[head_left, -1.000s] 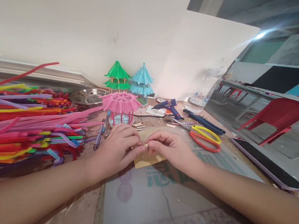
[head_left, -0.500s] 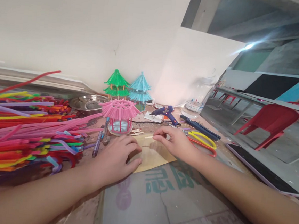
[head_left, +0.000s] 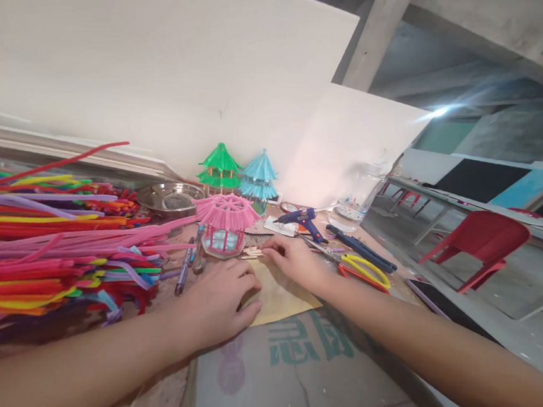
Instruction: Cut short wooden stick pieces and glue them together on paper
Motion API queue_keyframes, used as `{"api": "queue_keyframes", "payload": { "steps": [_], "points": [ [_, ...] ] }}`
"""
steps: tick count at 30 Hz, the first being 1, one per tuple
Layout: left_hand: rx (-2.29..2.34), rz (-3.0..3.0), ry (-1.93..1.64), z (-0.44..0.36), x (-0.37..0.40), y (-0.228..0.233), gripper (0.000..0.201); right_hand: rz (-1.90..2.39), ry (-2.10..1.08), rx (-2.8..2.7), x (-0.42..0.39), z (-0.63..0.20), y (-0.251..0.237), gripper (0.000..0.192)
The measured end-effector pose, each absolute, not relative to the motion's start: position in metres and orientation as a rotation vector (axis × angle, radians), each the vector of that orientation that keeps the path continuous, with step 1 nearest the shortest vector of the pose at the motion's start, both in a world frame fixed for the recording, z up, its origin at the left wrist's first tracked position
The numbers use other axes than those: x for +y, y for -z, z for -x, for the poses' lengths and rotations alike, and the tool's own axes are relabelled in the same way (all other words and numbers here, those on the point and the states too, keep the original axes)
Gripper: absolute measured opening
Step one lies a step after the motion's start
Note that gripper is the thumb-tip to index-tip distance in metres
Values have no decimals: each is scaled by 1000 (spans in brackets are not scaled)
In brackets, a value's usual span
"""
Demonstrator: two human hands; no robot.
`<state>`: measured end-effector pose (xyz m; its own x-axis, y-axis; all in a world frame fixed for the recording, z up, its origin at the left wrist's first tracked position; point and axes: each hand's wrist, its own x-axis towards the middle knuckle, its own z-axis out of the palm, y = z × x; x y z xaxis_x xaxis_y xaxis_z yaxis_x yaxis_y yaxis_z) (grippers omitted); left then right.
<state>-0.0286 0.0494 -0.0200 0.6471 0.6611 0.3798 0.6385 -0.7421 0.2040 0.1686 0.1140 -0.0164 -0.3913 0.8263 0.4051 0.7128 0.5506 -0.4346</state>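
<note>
My left hand (head_left: pixel 218 300) rests at the left edge of a yellow sheet of paper (head_left: pixel 287 297), its fingers loosely bent and the thumb apart, with nothing in it. Beyond the sheet, my right hand (head_left: pixel 295 259) pinches at a small pale wooden stick (head_left: pixel 258 251); its fingertips partly hide the stick. Several short sticks (head_left: pixel 250 255) lie right there, beside a pink pavilion model (head_left: pixel 227 215) of fuzzy pipe cleaners. Behind that model stand a green pagoda model (head_left: pixel 220 164) and a light blue one (head_left: pixel 261 174).
Bundles of coloured pipe cleaners (head_left: pixel 49 247) fill the left side, near a metal bowl (head_left: pixel 170 198). At the right lie a blue glue gun (head_left: pixel 304 221), scissors (head_left: pixel 365 272), a dark blue long-handled tool (head_left: pixel 362 248) and a phone (head_left: pixel 447 311). A clear jar (head_left: pixel 360 198) stands behind.
My right hand has moved away from above the yellow sheet, forward and left to the short sticks. My left hand stays by the sheet. The camera view has tilted slightly.
</note>
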Motion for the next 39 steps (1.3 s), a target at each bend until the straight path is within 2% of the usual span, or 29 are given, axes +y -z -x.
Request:
{"api": "queue_keyframes", "payload": {
  "steps": [4, 10, 18, 29, 36, 39],
  "points": [
    [1084, -2795, -690, 29, 52, 21, 16, 1272, -178, -2219, 122, -176, 1, 18],
    [1043, -2779, -800, 31, 56, 25, 15, 1404, -28, -2244, 120, -231, -29, 22],
    [1054, -2763, -839, 31, 58, 28, 17, 1547, -50, -2371, 120, -250, -5, 11],
    [1047, -2774, -753, 30, 55, 19, 16, 1516, -111, -2332, 122, -252, 0, 16],
    [1044, -2781, -721, 31, 54, 21, 17, 1407, -393, -2188, 111, -229, -1, 21],
    [1067, -2786, -689, 30, 54, 20, 20, 1219, -859, -2041, 98, -214, -3, 15]
  ]
}}
